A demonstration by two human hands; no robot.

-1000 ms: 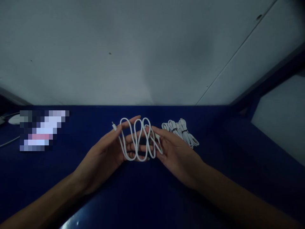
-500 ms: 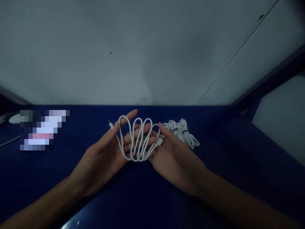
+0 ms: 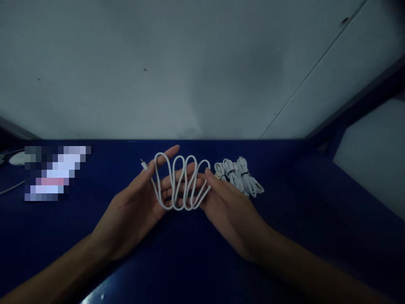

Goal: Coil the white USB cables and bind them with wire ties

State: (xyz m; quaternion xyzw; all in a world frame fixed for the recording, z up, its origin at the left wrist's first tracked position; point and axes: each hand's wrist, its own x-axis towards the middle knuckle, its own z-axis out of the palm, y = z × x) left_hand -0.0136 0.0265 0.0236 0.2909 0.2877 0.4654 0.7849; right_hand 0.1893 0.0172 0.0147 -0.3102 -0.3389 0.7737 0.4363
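A white USB cable [image 3: 173, 181], laid in several side-by-side loops, spans the gap between my two hands. My left hand [image 3: 136, 202] grips its left end, with the small plug [image 3: 144, 164] sticking out past the thumb. At the right end of the loops, my right hand [image 3: 228, 202] has its thumb pressed on the cable and its fingers behind. The larger USB plug on that side is hidden by the right hand. Just behind the right hand, several bundled white cables [image 3: 247, 175] with dark ties lie on the blue table [image 3: 183, 261].
A lit, pixelated screen-like object [image 3: 53, 179] lies at the left of the table. Beside it are a white rounded object [image 3: 17, 158] and a pale cord [image 3: 12, 188]. A grey-white wall panel [image 3: 126, 97] rises behind the table, and a blue frame [image 3: 357, 101] stands at the right.
The right thumb and fingers have shifted over the cable's right end, covering the USB plug that showed before. The loops are spread slightly differently. My left hand keeps its grip.
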